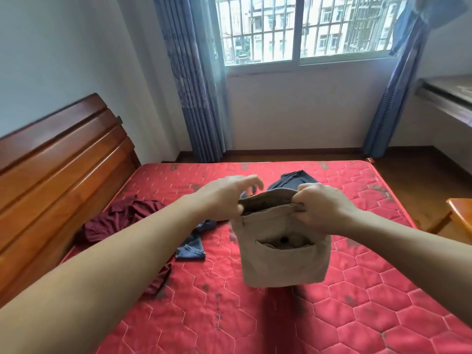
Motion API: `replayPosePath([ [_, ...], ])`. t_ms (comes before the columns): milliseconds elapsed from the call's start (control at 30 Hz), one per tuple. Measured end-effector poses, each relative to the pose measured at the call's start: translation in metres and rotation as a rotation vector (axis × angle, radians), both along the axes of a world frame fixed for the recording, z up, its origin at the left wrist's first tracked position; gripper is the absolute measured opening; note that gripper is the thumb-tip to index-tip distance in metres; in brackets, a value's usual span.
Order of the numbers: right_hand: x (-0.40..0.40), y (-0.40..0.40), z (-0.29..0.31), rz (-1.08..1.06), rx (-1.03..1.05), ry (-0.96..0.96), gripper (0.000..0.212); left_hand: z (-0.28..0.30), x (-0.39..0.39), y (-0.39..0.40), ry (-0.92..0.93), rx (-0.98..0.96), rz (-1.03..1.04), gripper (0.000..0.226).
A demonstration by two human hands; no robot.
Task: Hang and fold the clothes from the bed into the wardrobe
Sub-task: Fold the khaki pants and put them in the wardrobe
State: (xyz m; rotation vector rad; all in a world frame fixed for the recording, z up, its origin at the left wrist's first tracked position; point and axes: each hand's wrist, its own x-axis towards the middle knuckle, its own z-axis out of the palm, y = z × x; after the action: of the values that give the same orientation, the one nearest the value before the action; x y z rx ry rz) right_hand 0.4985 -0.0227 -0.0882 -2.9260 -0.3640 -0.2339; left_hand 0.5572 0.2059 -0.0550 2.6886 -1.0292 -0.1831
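Observation:
I hold a folded beige pair of trousers [283,261] up above the red mattress [357,290], back pocket facing me. My right hand [321,208] grips its top edge with curled fingers. My left hand [227,195] pinches the same edge with the thumb, the other fingers spread above it. A maroon garment [120,218] lies crumpled on the left near the headboard. A blue denim piece [192,245] lies under my left forearm. A dark navy garment [293,180] lies behind my hands, partly hidden. The wardrobe is out of view.
A wooden headboard [58,159] runs along the left. A barred window [301,29] with blue curtains [194,80] faces me. A wooden furniture corner [459,213] juts in at the right beside a strip of dark floor. A ledge [449,95] sits on the right wall.

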Motion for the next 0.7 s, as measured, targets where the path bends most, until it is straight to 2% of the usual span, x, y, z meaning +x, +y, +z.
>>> replayPosePath([
  [67,0.0,-0.008,0.0,-0.018,0.03,0.01,0.015,-0.003,-0.008,-0.002,-0.175,-0.197,-0.11,0.02],
  [100,0.0,-0.01,0.0,-0.013,0.04,0.011,0.015,-0.006,-0.01,-0.004,-0.206,-0.189,-0.125,0.02],
  [200,-0.007,-0.012,0.0,0.006,0.03,0.006,0.018,-0.022,-0.013,-0.016,-0.296,0.08,-0.064,0.032],
  [267,-0.013,-0.014,-0.001,0.005,0.016,0.005,0.021,-0.032,-0.01,-0.018,-0.319,0.049,-0.009,0.039],
  [300,-0.017,-0.017,-0.002,0.005,0.005,0.005,0.023,-0.034,-0.011,-0.019,-0.276,-0.019,0.003,0.04],
  [367,-0.025,-0.023,-0.005,0.022,-0.026,0.006,0.023,-0.035,-0.012,-0.024,-0.06,-0.174,0.015,0.038],
  [433,-0.033,-0.027,-0.008,0.038,-0.041,-0.017,0.021,-0.035,-0.014,-0.032,0.131,-0.269,0.072,0.047],
  [467,-0.037,-0.029,-0.01,0.045,-0.044,-0.037,0.02,-0.035,-0.015,-0.037,0.147,-0.259,0.098,0.052],
  [500,-0.04,-0.03,-0.011,0.058,-0.044,-0.054,0.019,-0.037,-0.016,-0.041,0.126,-0.21,0.099,0.047],
  [567,-0.045,-0.03,-0.012,0.081,-0.043,-0.071,0.017,-0.04,-0.019,-0.047,0.017,-0.011,0.059,0.026],
  [633,-0.049,-0.031,-0.012,0.073,-0.043,-0.076,0.015,-0.042,-0.025,-0.053,-0.075,0.168,0.075,0.034],
  [700,-0.052,-0.034,-0.011,0.062,-0.043,-0.081,0.014,-0.045,-0.027,-0.056,-0.147,0.176,0.115,0.036],
])
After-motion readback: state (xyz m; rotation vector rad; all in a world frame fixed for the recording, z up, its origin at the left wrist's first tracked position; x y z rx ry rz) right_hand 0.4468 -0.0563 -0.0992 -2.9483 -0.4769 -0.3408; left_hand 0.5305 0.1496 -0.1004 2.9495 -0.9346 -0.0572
